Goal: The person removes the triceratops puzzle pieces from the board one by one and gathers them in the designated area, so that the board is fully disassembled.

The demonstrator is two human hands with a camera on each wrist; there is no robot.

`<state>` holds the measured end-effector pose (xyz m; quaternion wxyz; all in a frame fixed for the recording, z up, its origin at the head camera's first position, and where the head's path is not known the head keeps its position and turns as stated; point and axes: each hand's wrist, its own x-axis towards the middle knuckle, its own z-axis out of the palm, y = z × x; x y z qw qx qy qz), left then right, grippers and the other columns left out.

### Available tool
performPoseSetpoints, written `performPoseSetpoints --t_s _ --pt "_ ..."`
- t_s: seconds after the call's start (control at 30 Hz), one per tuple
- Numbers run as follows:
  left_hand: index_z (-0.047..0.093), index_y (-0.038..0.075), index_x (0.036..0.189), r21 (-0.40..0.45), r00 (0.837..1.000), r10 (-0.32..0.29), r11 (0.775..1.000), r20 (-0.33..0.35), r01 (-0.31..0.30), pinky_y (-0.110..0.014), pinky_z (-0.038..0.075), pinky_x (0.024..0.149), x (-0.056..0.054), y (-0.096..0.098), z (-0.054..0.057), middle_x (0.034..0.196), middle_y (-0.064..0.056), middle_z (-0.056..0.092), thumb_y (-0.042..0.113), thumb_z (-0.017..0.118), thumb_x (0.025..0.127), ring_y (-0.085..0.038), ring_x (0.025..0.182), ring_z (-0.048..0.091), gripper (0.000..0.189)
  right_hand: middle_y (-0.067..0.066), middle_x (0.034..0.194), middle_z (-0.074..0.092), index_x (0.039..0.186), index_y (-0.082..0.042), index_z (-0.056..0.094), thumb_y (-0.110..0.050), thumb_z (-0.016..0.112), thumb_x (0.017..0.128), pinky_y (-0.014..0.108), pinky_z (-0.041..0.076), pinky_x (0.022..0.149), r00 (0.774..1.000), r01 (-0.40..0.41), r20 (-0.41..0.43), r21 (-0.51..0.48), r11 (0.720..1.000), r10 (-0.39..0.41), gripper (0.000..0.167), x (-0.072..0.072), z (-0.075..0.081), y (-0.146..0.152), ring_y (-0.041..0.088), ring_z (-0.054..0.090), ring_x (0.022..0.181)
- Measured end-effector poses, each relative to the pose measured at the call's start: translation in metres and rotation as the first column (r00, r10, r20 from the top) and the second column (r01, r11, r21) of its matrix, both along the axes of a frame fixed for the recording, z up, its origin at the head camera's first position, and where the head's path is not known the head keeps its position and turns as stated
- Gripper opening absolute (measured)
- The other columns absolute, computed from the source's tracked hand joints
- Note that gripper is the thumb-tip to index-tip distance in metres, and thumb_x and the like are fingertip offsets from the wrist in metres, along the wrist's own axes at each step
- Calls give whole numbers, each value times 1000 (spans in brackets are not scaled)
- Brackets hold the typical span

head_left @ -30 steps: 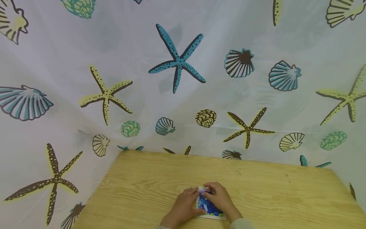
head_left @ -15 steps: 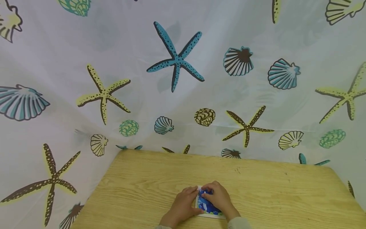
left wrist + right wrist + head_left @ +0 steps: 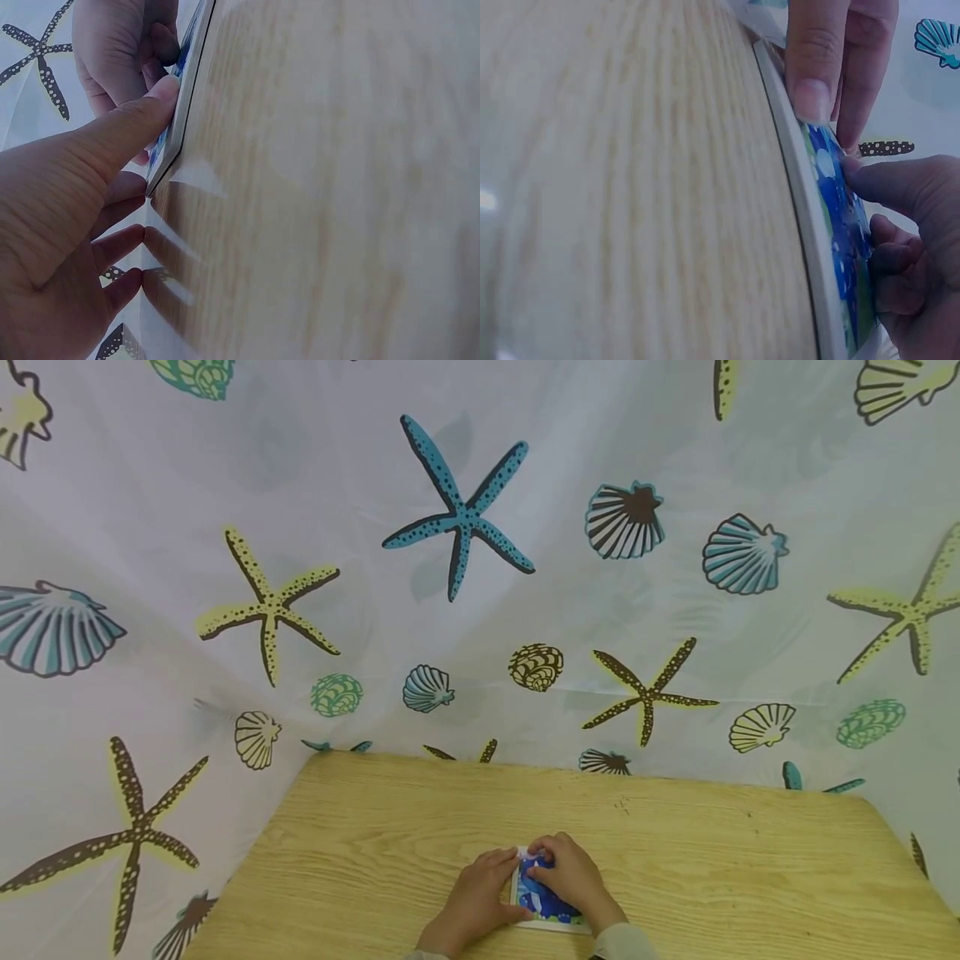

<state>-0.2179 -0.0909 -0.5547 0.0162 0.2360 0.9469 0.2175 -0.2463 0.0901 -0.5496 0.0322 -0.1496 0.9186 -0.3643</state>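
A small rectangular picture board [image 3: 551, 906] with a blue cartoon animal and a pale raised rim lies flat on the table, and it looks like a tray puzzle. Along its left side my left hand [image 3: 476, 893] steadies it, thumb [image 3: 166, 88] on the near rim, the other fingers spread towards the far-left corner. My right hand [image 3: 573, 872] covers the picture's upper right with bent fingers. In the right wrist view its thumb [image 3: 870, 176] touches the blue surface [image 3: 826, 161]. I cannot tell whether a loose piece is between its thumb and fingertips.
The wood-grain table [image 3: 375, 827] reaches back to a white hanging cloth [image 3: 337, 460] printed with starfish and shells. This cloth also encloses the left and right sides.
Both hands keep nearly the same places on the board. The right hand shifts slightly, with its fingers making small movements over the picture. The head view drifts a little.
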Motion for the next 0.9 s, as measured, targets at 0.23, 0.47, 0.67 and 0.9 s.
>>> performPoseSetpoints --t_s 0.23,0.47,0.67,0.9 --pt "55 4 132 -16 1000 -7 1000 -23 6 -50 42 98 2 0 2 139 -7 50 47 74 77 -29 127 45 73 -1 80 44 99 -14 65 -18 73 83 28 35 59 1000 3 8 16 1000 -3 18 2 1 -1 12 43 67" --pt "55 4 132 -25 999 -18 1000 -40 17 -50 43 96 0 -1 1 138 -8 51 46 72 79 -29 126 45 71 -2 81 44 100 -14 64 -18 72 84 29 36 59 1000 -4 15 22 1000 3 18 1 0 -1 13 43 68" --pt "54 4 133 -26 999 -12 1000 -34 11 -50 42 97 0 -2 -1 139 -7 50 47 72 79 -28 127 45 71 -2 82 45 93 -16 64 -17 72 83 30 39 60 1000 -3 22 39 999 2 13 0 1 -2 13 45 70" --pt "54 4 133 -23 1000 -11 1000 -28 11 -51 43 96 3 -2 3 139 -7 50 46 72 79 -29 127 44 71 -1 82 44 101 -14 63 -18 72 83 30 37 59 1000 0 16 44 999 -1 21 1 1 -3 13 44 68"
